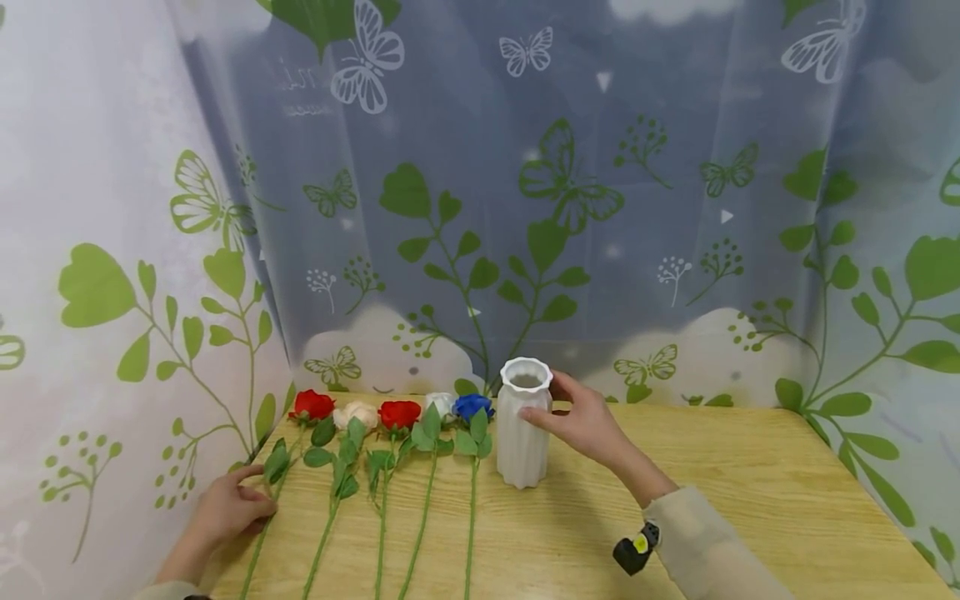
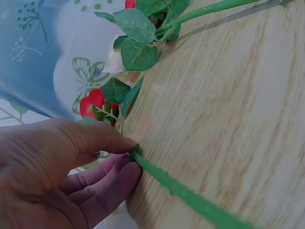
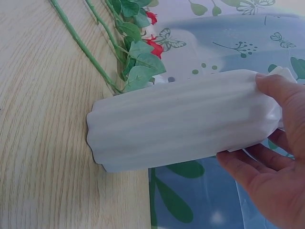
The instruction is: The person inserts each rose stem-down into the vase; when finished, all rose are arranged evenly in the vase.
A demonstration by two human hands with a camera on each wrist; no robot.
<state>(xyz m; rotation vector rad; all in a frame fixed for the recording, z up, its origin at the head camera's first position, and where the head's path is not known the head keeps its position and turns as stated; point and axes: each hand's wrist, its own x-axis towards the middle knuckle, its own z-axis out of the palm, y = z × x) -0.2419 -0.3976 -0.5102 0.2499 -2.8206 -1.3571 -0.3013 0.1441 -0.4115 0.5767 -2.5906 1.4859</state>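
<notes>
Left hand point(image 1: 227, 507) pinches a rose stem point(image 2: 186, 192), right hand point(image 1: 588, 423) grips the vase point(image 1: 519, 450), four more roses point(image 1: 400, 414) lying between.

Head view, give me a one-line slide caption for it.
Right grip on a white fluted vase, left grip on a red rose's stem, four more roses between.

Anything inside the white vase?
Nothing pokes out of the white vase; from above, only some shadowed inner wall shows. Its bottom is hidden, so I can't tell what's there.

White vase point(image 1: 522, 442), red, cream, white and blue roses point(image 1: 400, 414) — grey-blue curtain point(image 1: 465, 108) with green leaf-and-butterfly print point(image 1: 405, 190)
</notes>
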